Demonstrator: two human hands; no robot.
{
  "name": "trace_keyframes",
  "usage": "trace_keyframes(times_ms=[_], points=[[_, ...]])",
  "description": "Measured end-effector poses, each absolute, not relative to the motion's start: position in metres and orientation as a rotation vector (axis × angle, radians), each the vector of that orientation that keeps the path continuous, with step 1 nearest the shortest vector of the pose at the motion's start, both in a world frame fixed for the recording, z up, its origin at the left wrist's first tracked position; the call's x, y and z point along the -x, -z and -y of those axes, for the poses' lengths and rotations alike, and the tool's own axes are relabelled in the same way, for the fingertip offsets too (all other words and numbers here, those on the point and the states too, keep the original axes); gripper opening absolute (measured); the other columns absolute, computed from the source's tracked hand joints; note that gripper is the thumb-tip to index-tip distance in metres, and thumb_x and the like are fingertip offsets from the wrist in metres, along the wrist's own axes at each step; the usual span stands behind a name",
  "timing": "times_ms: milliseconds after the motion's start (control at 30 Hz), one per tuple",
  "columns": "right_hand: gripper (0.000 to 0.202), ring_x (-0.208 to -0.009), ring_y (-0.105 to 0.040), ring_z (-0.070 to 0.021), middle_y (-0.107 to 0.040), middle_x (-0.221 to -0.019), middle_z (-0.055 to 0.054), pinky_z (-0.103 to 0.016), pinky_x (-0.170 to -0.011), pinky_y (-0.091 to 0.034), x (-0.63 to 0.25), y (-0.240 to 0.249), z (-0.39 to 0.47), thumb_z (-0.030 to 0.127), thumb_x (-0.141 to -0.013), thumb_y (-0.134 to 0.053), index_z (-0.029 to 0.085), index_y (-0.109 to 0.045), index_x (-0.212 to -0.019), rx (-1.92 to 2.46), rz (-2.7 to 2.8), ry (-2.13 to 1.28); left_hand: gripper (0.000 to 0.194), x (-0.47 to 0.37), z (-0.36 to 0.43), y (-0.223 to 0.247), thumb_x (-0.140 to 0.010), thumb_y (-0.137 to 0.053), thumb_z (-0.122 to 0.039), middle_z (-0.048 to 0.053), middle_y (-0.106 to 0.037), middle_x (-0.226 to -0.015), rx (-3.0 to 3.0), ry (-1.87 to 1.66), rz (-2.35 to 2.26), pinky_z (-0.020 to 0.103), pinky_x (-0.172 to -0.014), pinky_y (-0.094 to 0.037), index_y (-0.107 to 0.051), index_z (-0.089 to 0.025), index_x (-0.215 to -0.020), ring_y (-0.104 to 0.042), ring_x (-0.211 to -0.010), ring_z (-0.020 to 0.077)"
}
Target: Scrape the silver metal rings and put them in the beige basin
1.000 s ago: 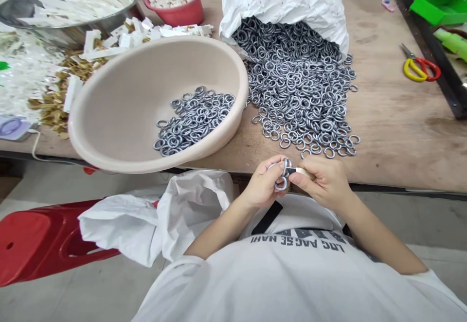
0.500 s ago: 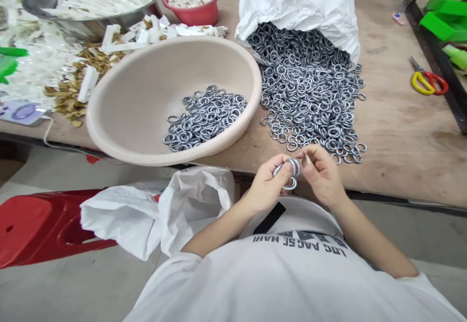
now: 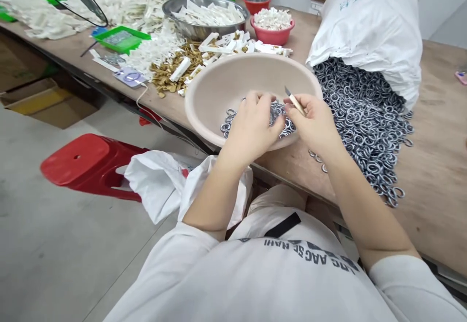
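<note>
My left hand (image 3: 253, 125) is over the near side of a large beige basin (image 3: 207, 103), palm down, fingers and thumb apart. Grey metallic rings (image 3: 228, 120) lie in the basin below it, partly hidden by the hand. Between the thumb and fingers of my right hand (image 3: 315, 122) is a small knife (image 3: 296, 103) with a pale handle, its short pointed blade tilted up and left. This hand is at the basin's right rim, beside a big heap of the same rings (image 3: 365, 122) spilling out of a white sack (image 3: 372, 35).
Left of the basin lie brown pieces (image 3: 171, 69) and white plastic parts (image 3: 226, 44). Behind it stand a steel bowl (image 3: 204, 30) and a red bowl (image 3: 273, 35) with white parts. A red stool (image 3: 83, 161) and an open white bag (image 3: 156, 181) are below the table edge.
Both hands have moved from the table edge by the ring heap to the basin. The left hand's grip on several rings has opened over it. The view has swung left.
</note>
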State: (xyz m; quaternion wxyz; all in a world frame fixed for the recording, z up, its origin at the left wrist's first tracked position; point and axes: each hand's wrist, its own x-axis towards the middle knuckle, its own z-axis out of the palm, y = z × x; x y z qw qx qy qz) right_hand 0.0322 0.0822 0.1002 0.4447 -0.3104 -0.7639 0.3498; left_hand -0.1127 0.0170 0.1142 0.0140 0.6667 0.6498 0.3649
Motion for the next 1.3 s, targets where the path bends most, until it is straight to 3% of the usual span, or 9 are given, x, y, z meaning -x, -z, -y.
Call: trace_keyframes(times_ms=[100,267,367,500,567,733,900,1067,1300], points=[[0.019,-0.092,-0.060,-0.0202,-0.066,-0.093,-0.004,-0.037,-0.086,-0.048,-0.038,-0.094,-0.085,0.039,-0.090,-0.065,0.023,-0.071,-0.099,0.822,1.853,-0.795,0.033,0.121,-0.012,-0.112,-0.095,-0.048,-0.039,0.013,-0.062,-0.120,-2.172,-1.020,-2.008,0.047,-0.107,-0.039,-0.063,-0.014,-0.109,-0.054,-0.118,0.0278],[0.021,-0.088,-0.062,-0.0183,-0.068,-0.096,-0.003,-0.033,-0.081,-0.049,-0.091,-0.073,-0.070,0.040,-0.091,-0.064,0.025,-0.071,-0.102,0.953,1.619,-0.794,0.027,0.084,0.010,-0.096,-0.098,-0.042,-0.032,0.009,-0.066,-0.111,-2.200,-1.347,-1.631,0.048,-0.109,-0.036,-0.065,-0.020,-0.100,-0.056,-0.114,0.0243],[0.020,-0.080,-0.060,-0.0163,-0.067,-0.090,-0.002,-0.031,-0.073,-0.048,-0.132,-0.050,-0.058,0.039,-0.090,-0.065,0.024,-0.070,-0.101,1.095,1.445,-0.805,0.025,0.044,0.006,-0.064,-0.097,-0.045,-0.028,0.012,-0.067,-0.113,-2.333,-1.083,-1.192,0.044,-0.107,-0.039,-0.065,-0.019,-0.108,-0.057,-0.113,0.0246],[0.023,-0.074,-0.056,-0.0139,-0.066,-0.088,-0.001,-0.028,-0.069,-0.045,-0.168,-0.022,-0.035,0.039,-0.088,-0.067,0.021,-0.070,-0.102,1.232,1.344,-0.842,0.039,0.007,-0.030,-0.012,-0.095,-0.048,-0.022,0.025,-0.045,-0.147,-2.317,-0.729,-1.505,0.053,-0.108,-0.038,-0.055,-0.011,-0.131,-0.040,-0.138,0.0356],[0.026,-0.071,-0.054,-0.0135,-0.066,-0.087,-0.001,-0.027,-0.066,-0.043,-0.176,-0.011,-0.024,0.039,-0.088,-0.067,0.020,-0.070,-0.104,1.300,1.367,-0.809,0.042,0.003,-0.046,0.003,-0.095,-0.046,-0.018,0.026,-0.043,-0.150,-2.347,-0.602,-1.603,0.052,-0.108,-0.040,-0.052,-0.009,-0.136,-0.040,-0.139,0.0363],[0.026,-0.072,-0.055,-0.0148,-0.068,-0.087,-0.002,-0.026,-0.065,-0.042,-0.186,0.009,-0.013,0.039,-0.088,-0.065,0.018,-0.070,-0.102,1.370,1.422,-0.733,0.033,0.010,-0.057,0.007,-0.094,-0.044,-0.013,0.016,-0.067,-0.121,-2.389,-0.658,-1.534,0.039,-0.100,-0.046,-0.066,-0.015,-0.118,-0.060,-0.114,0.0262],[0.026,-0.072,-0.053,-0.0149,-0.065,-0.083,-0.001,-0.026,-0.066,-0.042,-0.193,0.014,-0.011,0.040,-0.088,-0.065,0.018,-0.070,-0.101,1.379,1.423,-0.759,0.022,0.008,-0.050,0.001,-0.092,-0.058,-0.028,0.010,-0.074,-0.103,-2.109,-1.021,-1.482,0.035,-0.091,-0.046,-0.073,-0.020,-0.105,-0.064,-0.101,0.0240],[0.029,-0.071,-0.053,-0.0130,-0.065,-0.087,0.000,-0.025,-0.065,-0.042,-0.188,0.006,-0.005,0.043,-0.088,-0.066,0.021,-0.068,-0.106,1.237,1.338,-0.990,0.029,-0.018,-0.029,-0.006,-0.085,-0.068,-0.043,0.004,-0.071,-0.079,-1.470,-1.206,-1.106,0.025,-0.070,-0.045,-0.073,-0.016,-0.089,-0.060,-0.072,0.0145],[0.024,-0.067,-0.050,-0.0117,-0.058,-0.074,0.003,-0.026,-0.066,-0.043,-0.177,0.004,0.002,0.041,-0.084,-0.072,0.021,-0.061,-0.080,1.136,1.256,-1.020,0.036,-0.046,-0.005,-0.011,-0.081,-0.071,-0.051,-0.003,-0.058,-0.072,-0.875,-1.222,-0.917,0.018,-0.051,-0.039,-0.058,-0.017,-0.080,-0.045,-0.054,0.0058]])
